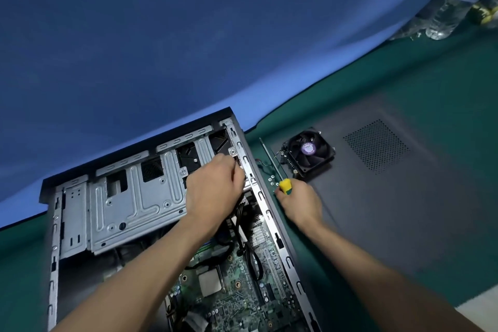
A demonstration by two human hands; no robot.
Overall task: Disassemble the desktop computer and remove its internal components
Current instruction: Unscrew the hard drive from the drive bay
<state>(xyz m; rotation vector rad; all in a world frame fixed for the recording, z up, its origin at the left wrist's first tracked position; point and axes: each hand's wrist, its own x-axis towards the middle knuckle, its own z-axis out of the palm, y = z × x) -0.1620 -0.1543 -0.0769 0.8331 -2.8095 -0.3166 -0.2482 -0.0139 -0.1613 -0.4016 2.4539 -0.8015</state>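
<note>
An open desktop computer case (272, 213) lies on its side on the green table. Inside, a silver drive cage (129, 197) fills the far half and the green motherboard (237, 277) with a bare CPU (208, 281) fills the near half. My left hand (215, 186) reaches into the case at the cage's right end, fingers curled near a black connector by the case rail; what it grips is hidden. My right hand (299, 203) rests on the table just right of the case and holds a screwdriver (284, 186) by its yellow handle, its shaft pointing away.
A black CPU cooler fan (310, 152) sits on the removed dark side panel (404, 170) at right. Several small screws (271, 180) lie near the screwdriver. A blue wall (188, 35) rises behind the table. Plastic bottles (444, 19) stand at the far right corner.
</note>
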